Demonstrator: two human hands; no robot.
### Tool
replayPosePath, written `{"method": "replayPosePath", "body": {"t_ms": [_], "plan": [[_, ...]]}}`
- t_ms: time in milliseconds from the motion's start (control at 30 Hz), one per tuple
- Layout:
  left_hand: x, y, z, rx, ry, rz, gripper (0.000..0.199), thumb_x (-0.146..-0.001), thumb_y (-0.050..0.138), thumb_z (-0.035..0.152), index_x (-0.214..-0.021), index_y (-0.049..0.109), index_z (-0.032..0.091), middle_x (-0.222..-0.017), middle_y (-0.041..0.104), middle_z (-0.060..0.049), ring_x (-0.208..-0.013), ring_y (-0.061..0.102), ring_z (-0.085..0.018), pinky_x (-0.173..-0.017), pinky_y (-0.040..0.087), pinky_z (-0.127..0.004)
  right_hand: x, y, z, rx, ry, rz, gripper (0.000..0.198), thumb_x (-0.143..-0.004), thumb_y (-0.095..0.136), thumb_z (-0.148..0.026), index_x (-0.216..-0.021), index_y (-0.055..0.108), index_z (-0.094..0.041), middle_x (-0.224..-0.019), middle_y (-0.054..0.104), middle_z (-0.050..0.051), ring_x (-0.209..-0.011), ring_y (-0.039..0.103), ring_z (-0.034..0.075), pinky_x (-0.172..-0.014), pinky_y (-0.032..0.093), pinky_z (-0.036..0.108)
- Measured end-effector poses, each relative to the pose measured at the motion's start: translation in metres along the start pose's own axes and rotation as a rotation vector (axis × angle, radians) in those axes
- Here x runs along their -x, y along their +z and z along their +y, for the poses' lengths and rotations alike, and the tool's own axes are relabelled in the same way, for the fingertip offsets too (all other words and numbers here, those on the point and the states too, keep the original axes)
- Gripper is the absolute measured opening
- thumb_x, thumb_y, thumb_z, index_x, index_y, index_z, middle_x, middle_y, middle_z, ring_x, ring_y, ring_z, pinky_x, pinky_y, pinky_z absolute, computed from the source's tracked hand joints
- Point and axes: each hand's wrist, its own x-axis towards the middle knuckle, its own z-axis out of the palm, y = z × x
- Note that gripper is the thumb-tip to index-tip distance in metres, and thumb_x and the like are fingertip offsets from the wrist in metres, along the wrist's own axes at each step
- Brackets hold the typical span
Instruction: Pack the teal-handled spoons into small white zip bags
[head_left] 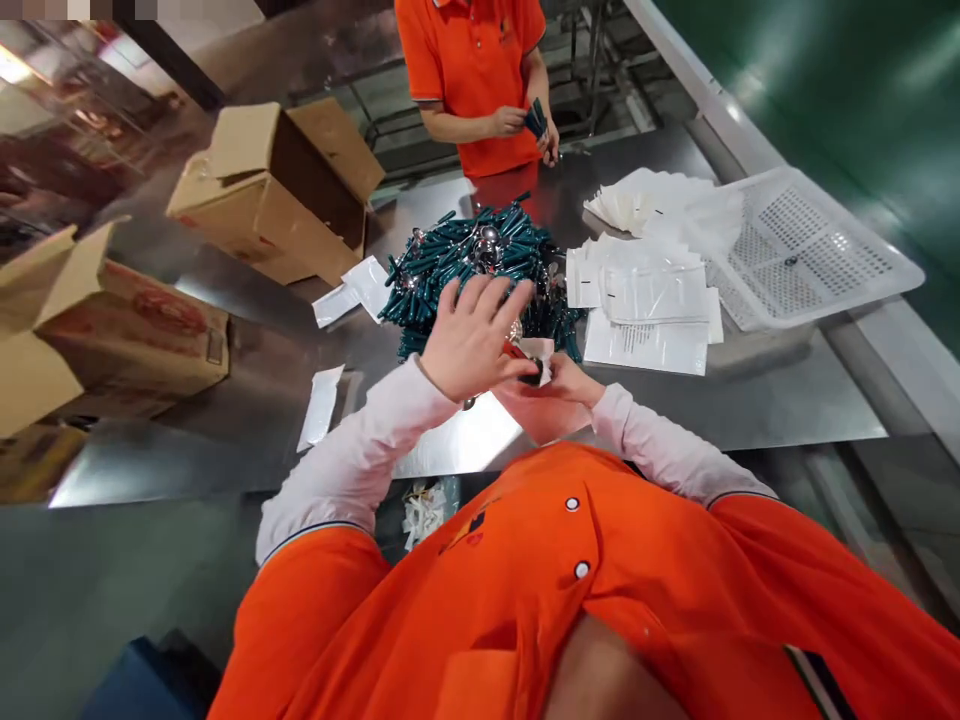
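Two open boxes (270,190) sit at the worktop's (750,400) left. The left hand (472,340) hovers with fingers (487,300) spread over a small white packet (538,352), just in front of the pile of teal-handled tools (465,265). The right hand (559,385) lies under it, fingers pinching the packet and something dark. Clear bags (649,300) and a white tray (810,250) lie right; a co-worker's hands (525,125) hold teal tools beyond.

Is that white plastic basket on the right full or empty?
Nearly empty. The white basket shows its bare perforated floor, with only one small dark item lying in it. The clear bags are stacked outside it, on the steel table.
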Motion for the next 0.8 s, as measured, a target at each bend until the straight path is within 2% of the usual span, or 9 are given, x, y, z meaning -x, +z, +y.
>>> {"method": "replayPosePath", "body": {"t_ms": [67, 167, 300, 400, 533, 600, 667, 733, 800], "plan": [[-0.006, -0.002, -0.015, 0.123, -0.048, 0.005, 0.062, -0.104, 0.047, 0.051, -0.151, 0.046, 0.011, -0.13, 0.064, -0.02, -0.121, 0.06, -0.032, -0.11, 0.044, -0.05, 0.01, 0.004, -0.004, -0.069, -0.042, 0.101, 0.053, -0.067, 0.087, -0.05, -0.102, 0.073, -0.012, -0.098, 0.076, 0.009, -0.09, 0.07, 0.022, -0.086, 0.059, 0.037], [-0.015, 0.021, -0.021, 0.36, 0.076, -0.043, 0.05, -0.106, 0.041, 0.047, -0.135, 0.06, 0.011, -0.12, 0.069, -0.018, -0.112, 0.064, -0.028, -0.103, 0.051, -0.043, 0.022, 0.006, -0.005, -0.143, -0.072, 0.18, 0.059, -0.061, 0.091, -0.05, -0.102, 0.072, -0.013, -0.098, 0.076, 0.009, -0.094, 0.071, 0.025, -0.095, 0.059, 0.041], [-0.013, 0.066, -0.011, 0.627, 0.265, -0.141, 0.047, -0.096, 0.06, 0.049, -0.128, 0.066, 0.015, -0.133, 0.067, -0.018, -0.127, 0.061, -0.029, -0.111, 0.048, -0.043, 0.038, 0.002, 0.005, -0.184, -0.041, 0.252, 0.057, -0.058, 0.093, -0.046, -0.1, 0.072, -0.013, -0.099, 0.076, 0.011, -0.096, 0.071, 0.025, -0.095, 0.057, 0.038], [-0.01, 0.09, -0.007, 0.773, 0.055, -0.27, 0.059, -0.088, 0.068, 0.045, -0.138, 0.061, 0.014, -0.122, 0.074, -0.014, -0.107, 0.072, -0.024, -0.098, 0.057, -0.037, 0.05, -0.006, 0.018, -0.184, -0.006, 0.259, 0.062, -0.053, 0.094, -0.04, -0.106, 0.074, -0.014, -0.106, 0.076, 0.011, -0.099, 0.071, 0.024, -0.089, 0.058, 0.034], [-0.021, 0.102, -0.008, 0.723, -0.173, -0.349, 0.033, -0.087, 0.061, 0.032, -0.111, 0.075, 0.013, -0.102, 0.079, -0.01, -0.094, 0.075, -0.022, -0.09, 0.059, -0.032, 0.057, -0.022, 0.036, -0.168, 0.048, 0.324, 0.047, -0.056, 0.089, -0.044, -0.091, 0.077, -0.014, -0.098, 0.075, 0.007, -0.097, 0.068, 0.023, -0.087, 0.054, 0.032], [-0.033, 0.099, -0.004, 0.577, -0.196, -0.232, 0.03, -0.087, 0.058, 0.026, -0.106, 0.077, 0.014, -0.106, 0.079, -0.011, -0.097, 0.074, -0.023, -0.094, 0.058, -0.034, 0.054, -0.027, 0.041, -0.178, 0.106, 0.444, 0.04, -0.065, 0.082, -0.05, -0.077, 0.074, -0.013, -0.081, 0.072, 0.004, -0.085, 0.065, 0.021, -0.081, 0.052, 0.031], [-0.046, 0.095, 0.006, 0.431, -0.128, -0.012, 0.028, -0.089, 0.056, 0.026, -0.105, 0.077, 0.015, -0.107, 0.079, -0.013, -0.101, 0.073, -0.025, -0.097, 0.057, -0.038, 0.05, -0.028, 0.042, -0.241, 0.128, 0.582, 0.038, -0.071, 0.076, -0.051, -0.076, 0.072, -0.013, -0.078, 0.071, 0.004, -0.081, 0.062, 0.019, -0.077, 0.05, 0.031], [-0.056, 0.092, 0.022, 0.398, 0.036, 0.166, 0.025, -0.092, 0.057, 0.031, -0.097, 0.077, 0.017, -0.102, 0.078, -0.012, -0.099, 0.072, -0.025, -0.095, 0.057, -0.04, 0.048, -0.026, 0.038, -0.345, 0.1, 0.689, 0.033, -0.073, 0.072, -0.047, -0.084, 0.074, -0.015, -0.086, 0.073, 0.005, -0.083, 0.061, 0.018, -0.077, 0.05, 0.03], [-0.065, 0.096, 0.035, 0.47, 0.229, 0.198, 0.023, -0.095, 0.058, 0.035, -0.092, 0.076, 0.02, -0.093, 0.078, -0.009, -0.086, 0.073, -0.023, -0.084, 0.06, -0.036, 0.046, -0.026, 0.035, -0.402, 0.091, 0.738, 0.024, -0.069, 0.071, -0.041, -0.079, 0.073, -0.019, -0.08, 0.072, 0.001, -0.079, 0.06, 0.018, -0.074, 0.048, 0.03]]}}
